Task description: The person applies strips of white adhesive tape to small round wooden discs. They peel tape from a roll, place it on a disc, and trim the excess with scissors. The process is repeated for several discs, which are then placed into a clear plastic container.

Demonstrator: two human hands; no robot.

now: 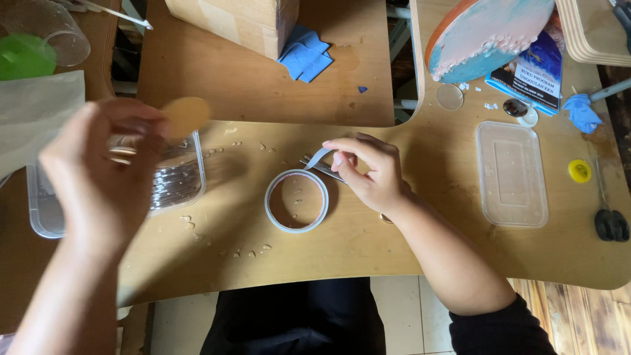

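Observation:
My left hand [98,174] is raised over a clear plastic tub [177,181] and pinches a thin, pale amber round disc [186,116] between thumb and fingers; the hand is blurred. My right hand [368,174] rests on the wooden table [394,250] and holds a small clear strip [317,158] at its fingertips, with metal tweezers [322,167] lying under the fingers. A round white-rimmed ring mould [296,200] sits on the table just left of my right hand.
Clear droplets dot the table near the tub. A rectangular clear lid [512,173] lies at right, with a yellow cap [579,171], blue glove [582,112] and scissors [611,223]. A cardboard box [236,23], blue cloth [303,54], green cup [26,56] and round painted piece [486,33] sit farther back.

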